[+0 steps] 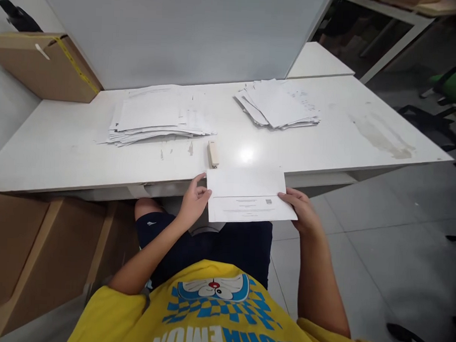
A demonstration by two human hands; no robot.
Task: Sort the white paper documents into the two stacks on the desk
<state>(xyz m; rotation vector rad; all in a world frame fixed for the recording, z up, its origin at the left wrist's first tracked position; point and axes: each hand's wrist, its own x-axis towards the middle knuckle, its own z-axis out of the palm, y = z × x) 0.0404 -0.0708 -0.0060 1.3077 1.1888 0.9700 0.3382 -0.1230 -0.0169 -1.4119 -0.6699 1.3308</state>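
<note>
Between my two hands is a white sheet of paper (246, 184) with a line across it, small print and a square code on its lower half. Whether it is one sheet or more I cannot tell. My left hand (195, 200) pinches its left edge, thumb on top. At the right edge my right hand (302, 208) grips it, thumb on top and the other fingers partly underneath. The paper is held over the table's front edge, above my lap. Just beyond its upper left corner stands a cream stapler (212, 154) on the white table (167, 171).
A wide, uneven stack of papers (151, 112) lies at the left of the table, a second stack (279, 105) at the back right. A cardboard box (47, 65) leans in the left corner. More cardboard boxes (54, 254) stand below left. A grey panel (181, 33) rises behind.
</note>
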